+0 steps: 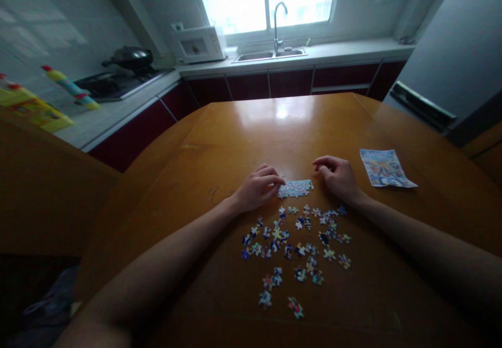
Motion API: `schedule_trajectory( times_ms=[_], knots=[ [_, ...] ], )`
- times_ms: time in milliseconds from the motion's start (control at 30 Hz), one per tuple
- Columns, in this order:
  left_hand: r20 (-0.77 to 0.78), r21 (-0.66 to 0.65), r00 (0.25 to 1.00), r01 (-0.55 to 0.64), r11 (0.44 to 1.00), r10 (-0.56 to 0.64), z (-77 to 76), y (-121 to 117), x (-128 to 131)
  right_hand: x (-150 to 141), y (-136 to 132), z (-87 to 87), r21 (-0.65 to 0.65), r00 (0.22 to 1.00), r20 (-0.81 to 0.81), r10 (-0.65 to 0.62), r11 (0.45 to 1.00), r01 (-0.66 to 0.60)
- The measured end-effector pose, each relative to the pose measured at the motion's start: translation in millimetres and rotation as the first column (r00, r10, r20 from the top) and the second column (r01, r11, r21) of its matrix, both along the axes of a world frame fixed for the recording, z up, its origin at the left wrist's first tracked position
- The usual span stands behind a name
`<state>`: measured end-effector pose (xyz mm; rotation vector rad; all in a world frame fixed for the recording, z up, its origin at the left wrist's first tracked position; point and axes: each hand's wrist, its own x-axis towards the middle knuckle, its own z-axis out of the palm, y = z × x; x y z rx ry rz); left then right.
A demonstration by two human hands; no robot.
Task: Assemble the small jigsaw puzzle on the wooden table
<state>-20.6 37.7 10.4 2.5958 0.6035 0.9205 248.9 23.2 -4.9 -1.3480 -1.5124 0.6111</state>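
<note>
A joined strip of pale blue jigsaw puzzle point(296, 188) lies flat on the wooden table. My left hand point(259, 187) is at its left end, fingers bent and fingertips on the strip's edge; the thumb is partly hidden. To the right of the strip, and apart from it, my right hand point(338, 178) rests with its fingers loosely curled. A gap shows between its thumb and index finger, and I see nothing in it. Several loose jigsaw pieces point(276, 233) are spread between my forearms, with a few, such as a reddish piece point(295, 307), closer to me.
A creased picture sheet point(387, 169) lies on the table point(251, 133) to the right of my right hand. Past the table stand a counter with a sink point(254, 56), a white microwave point(200, 44) and a stove with a dark pan point(132, 58). A fridge point(451, 49) is at the right.
</note>
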Motion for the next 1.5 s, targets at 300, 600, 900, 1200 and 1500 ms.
schedule_trajectory(
  times_ms=[300, 600, 900, 1200, 1500],
  knots=[
    [-0.067, -0.084, 0.984, 0.161, 0.983, -0.166, 11.0, -7.2, 0.6, 1.9, 2.0, -3.5, 0.008, 1.000, 0.012, 0.002, 1.000, -0.003],
    [-0.082, -0.098, 0.985, 0.141, 0.985, -0.149, 8.0, -4.9, 1.4, 1.0, 1.6, -1.7, -0.006, 1.000, -0.004, 0.001, 1.000, -0.001],
    [-0.087, -0.094, 0.988, 0.121, 0.988, -0.129, 8.3, -4.3, 1.3, 0.1, 1.8, -3.4, -0.012, 1.000, 0.016, 0.017, 1.000, -0.017],
    [0.037, -0.027, 0.997, -0.066, 0.997, 0.067, -0.3, 2.8, 2.7, -21.4, -34.9, 34.7, 0.255, 0.965, 0.240, 0.110, 0.952, -0.171],
    [0.144, -0.006, 0.973, -0.182, 0.983, 0.181, -6.3, 6.5, 2.9, -94.3, -87.6, 35.9, 0.013, 0.493, 0.647, 0.582, 0.638, -0.770]
  ],
)
